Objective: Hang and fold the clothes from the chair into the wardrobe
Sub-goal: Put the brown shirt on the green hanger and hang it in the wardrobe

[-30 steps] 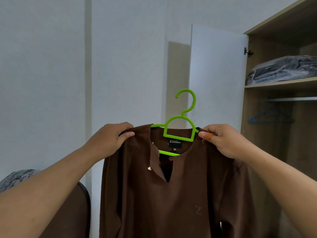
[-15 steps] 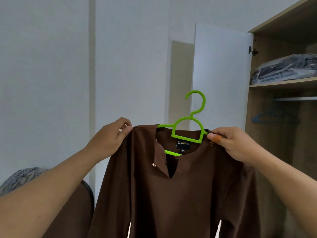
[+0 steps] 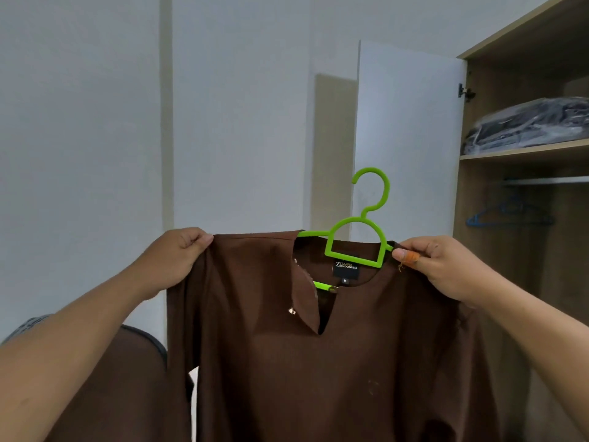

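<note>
Fingers of the left hand [image 3: 173, 260] curl over and pinch the left shoulder of the brown shirt [image 3: 318, 362]; those of the right hand [image 3: 443, 269] pinch its right shoulder, thumb on the cloth beside the green hanger [image 3: 357, 247]. From the head view, the shirt hangs between the two grips, held up in the air, with the hanger threaded through its neck and the hook standing free above the collar. By my reckoning this garment is dressed on its hanger but not yet hung. Right of the right fingers stands the open wardrobe [image 3: 510, 282], its rail [image 3: 548, 180] carrying a blue hanger [image 3: 510, 215], with a wrapped bundle [image 3: 529, 126] on the shelf above. Below the left fingers, more brown cloth [image 3: 111, 393] seems to wait on the chair [image 3: 156, 342]. For room, the white door [image 3: 404, 138] sits just behind the hook; its edge and the cabinet side are what to clear, while the rail looks open beyond the blue hanger.
</note>
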